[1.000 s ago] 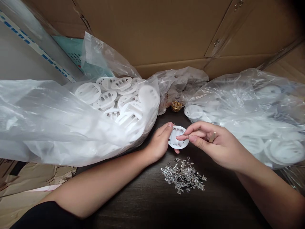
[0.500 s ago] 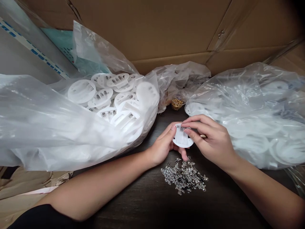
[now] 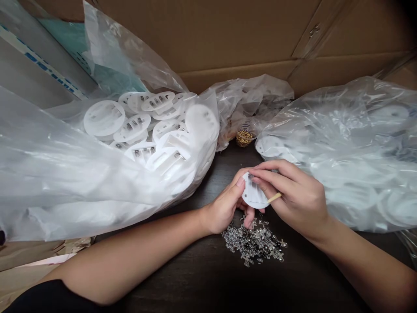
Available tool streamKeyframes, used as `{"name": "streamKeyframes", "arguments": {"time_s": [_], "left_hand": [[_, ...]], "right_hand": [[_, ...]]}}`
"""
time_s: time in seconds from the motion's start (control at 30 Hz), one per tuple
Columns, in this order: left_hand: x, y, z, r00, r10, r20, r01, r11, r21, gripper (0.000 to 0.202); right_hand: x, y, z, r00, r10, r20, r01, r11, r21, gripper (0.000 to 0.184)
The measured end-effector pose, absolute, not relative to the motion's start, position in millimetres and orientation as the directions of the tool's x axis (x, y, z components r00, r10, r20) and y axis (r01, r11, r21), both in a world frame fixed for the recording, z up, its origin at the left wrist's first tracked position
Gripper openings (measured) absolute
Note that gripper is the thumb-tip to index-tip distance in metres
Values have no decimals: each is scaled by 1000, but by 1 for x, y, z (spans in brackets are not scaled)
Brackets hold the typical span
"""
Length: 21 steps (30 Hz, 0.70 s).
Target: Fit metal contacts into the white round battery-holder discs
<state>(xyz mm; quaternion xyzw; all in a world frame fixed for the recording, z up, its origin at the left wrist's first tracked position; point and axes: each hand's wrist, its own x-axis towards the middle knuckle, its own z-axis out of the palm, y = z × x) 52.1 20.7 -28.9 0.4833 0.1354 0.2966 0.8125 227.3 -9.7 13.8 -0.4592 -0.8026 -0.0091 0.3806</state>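
In my left hand [image 3: 224, 204] is a white round plastic battery holder [image 3: 256, 195], gripped by its left edge with the thumb on its face and the fingers beneath. It tilts toward me and shows slots and small metal parts. My right hand [image 3: 289, 195] is closed, its thumb and fingertips at the holder's upper part. Whatever small part they may pinch is hidden. A thin pale wooden stick [image 3: 274, 198] pokes out of the right hand. Just below the hands, a pile of small metal battery contacts and springs [image 3: 254, 243] lies on the dark table [image 3: 182, 269].
On the left, an open clear plastic bag [image 3: 114, 174] holds several white round holders [image 3: 104, 118]. Another bag [image 3: 358, 174] of white discs lies at the right. Behind the hands sits a small cup of gold-coloured metal pieces [image 3: 244, 138]. A cardboard wall [image 3: 234, 34] closes the back.
The holder has turned and tipped slightly in my left hand. More of the wooden stick shows out of my right hand. The camera view has shifted a little.
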Motion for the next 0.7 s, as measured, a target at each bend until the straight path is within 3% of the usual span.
{"name": "streamKeyframes", "arguments": {"time_s": [0.3, 0.57, 0.7], "left_hand": [[51, 21, -32, 776, 629, 54, -306, 299, 904, 65], [51, 22, -34, 775, 629, 57, -281, 264, 923, 67], [51, 22, -35, 777, 627, 55, -274, 259, 926, 65]], "right_hand": [[227, -17, 16, -351, 757, 550, 832, 522, -187, 32], [226, -16, 17, -281, 786, 550, 834, 484, -265, 22], [226, -18, 16, -329, 749, 574, 856, 494, -153, 24]]}}
